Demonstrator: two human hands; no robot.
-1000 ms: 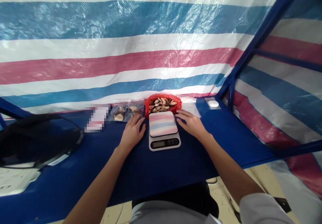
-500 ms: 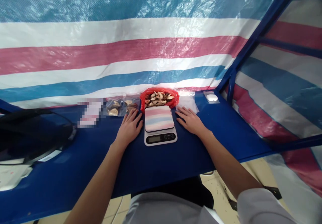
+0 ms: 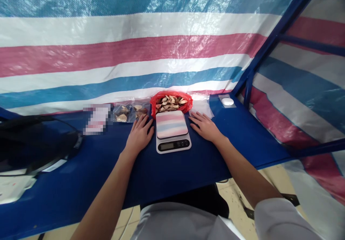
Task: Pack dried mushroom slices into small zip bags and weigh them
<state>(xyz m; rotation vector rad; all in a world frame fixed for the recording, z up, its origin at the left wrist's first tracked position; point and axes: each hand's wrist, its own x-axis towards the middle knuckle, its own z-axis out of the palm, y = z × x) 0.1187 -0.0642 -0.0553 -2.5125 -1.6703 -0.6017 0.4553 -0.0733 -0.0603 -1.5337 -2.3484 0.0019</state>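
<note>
My left hand point(image 3: 139, 135) lies flat on the blue table, fingers stretched out, just left of a white kitchen scale point(image 3: 174, 131). On the scale's other side my right hand point(image 3: 205, 126) rests palm down with its fingers spread, the tips near a stack of clear plastic bags point(image 3: 202, 107). Nothing is in either hand. The scale's plate bears no load and its display looks blank. Behind it sits a red plastic bag point(image 3: 153, 104), open at the top, full of dried brown-and-cream slices point(image 3: 171, 104). Two clear bags with similar slices point(image 3: 122, 114) lie beyond my left fingertips.
A white oval object point(image 3: 228, 102) lies on a small clear bag at the back right. To the left are a blurred-out card point(image 3: 97, 119), a black bag-like item point(image 3: 35, 143) and a white box point(image 3: 16, 188). Striped sheeting point(image 3: 129, 54) and blue frame bars point(image 3: 272, 49) enclose the table point(image 3: 172, 179).
The view has shifted slightly, so the table items appear a little higher. Both hands stay in place beside the scale.
</note>
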